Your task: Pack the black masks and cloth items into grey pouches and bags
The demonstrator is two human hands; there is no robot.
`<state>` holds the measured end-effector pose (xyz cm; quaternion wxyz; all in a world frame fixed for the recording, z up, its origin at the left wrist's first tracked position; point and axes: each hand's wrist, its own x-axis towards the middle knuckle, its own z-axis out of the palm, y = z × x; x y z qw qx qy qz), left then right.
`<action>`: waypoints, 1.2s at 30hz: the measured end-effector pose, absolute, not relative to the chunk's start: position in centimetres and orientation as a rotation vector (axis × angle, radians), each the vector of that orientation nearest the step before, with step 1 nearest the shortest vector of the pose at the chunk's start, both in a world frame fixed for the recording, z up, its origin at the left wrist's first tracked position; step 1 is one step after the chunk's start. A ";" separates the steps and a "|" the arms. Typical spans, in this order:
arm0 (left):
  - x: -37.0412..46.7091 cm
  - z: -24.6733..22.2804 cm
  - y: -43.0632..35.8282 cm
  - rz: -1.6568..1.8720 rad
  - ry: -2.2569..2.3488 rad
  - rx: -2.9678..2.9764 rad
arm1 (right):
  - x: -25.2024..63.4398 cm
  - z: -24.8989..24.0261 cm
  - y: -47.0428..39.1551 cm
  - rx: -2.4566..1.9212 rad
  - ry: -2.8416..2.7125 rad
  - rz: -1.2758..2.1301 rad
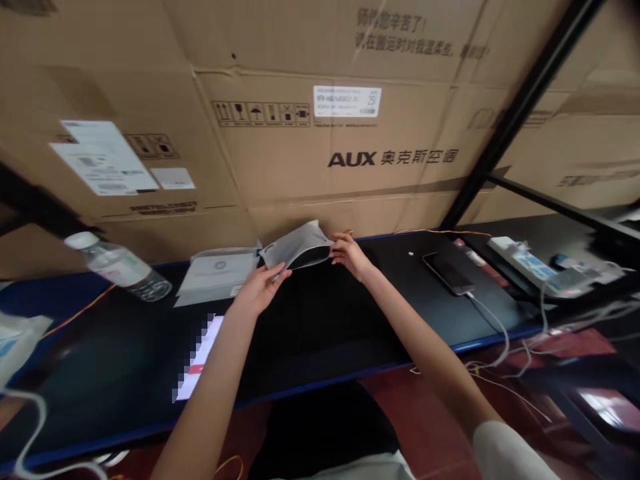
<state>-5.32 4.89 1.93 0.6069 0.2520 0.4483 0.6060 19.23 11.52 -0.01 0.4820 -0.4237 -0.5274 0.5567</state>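
A pale grey pouch [295, 244] is held up between my two hands above the dark table, its mouth gaping toward me and dark inside. My left hand [263, 287] pinches its near left edge between thumb and fingers. At the right corner, my right hand [351, 257] grips the rim with bent fingers. Flat on the table just left of the pouch lies a stack of whitish translucent bags [217, 273] with a round printed mark. Behind my left forearm, a partly blurred-out white and red item [203, 363] is only partly visible.
Large cardboard boxes [280, 160] stand along the table's back. A water bottle [123, 267] lies tilted at left. On the right are a charging phone [447, 273], a power strip [530, 263] and tangled white cables [505, 333]. A black metal frame post [520, 113] rises there.
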 end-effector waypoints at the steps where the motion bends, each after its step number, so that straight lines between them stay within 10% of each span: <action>1: -4.8 2.4 4.7 1.397 1.017 0.560 | 19.6 0.7 10.8 -1.038 -1.188 1.481; 5: -0.7 2.8 3.8 1.392 0.978 0.624 | 20.2 2.5 8.1 -0.978 -1.075 1.807; 21: -1.0 -2.5 -4.0 0.970 1.625 2.218 | 35.7 -0.4 12.2 -1.364 -0.667 0.932; 27: -1.1 -5.0 -5.3 0.563 1.768 2.481 | 36.4 -2.6 11.4 -1.870 -0.909 0.219; 36: -0.9 -3.7 -5.2 0.449 1.806 2.418 | 29.1 -1.0 7.0 -1.434 -1.802 -0.074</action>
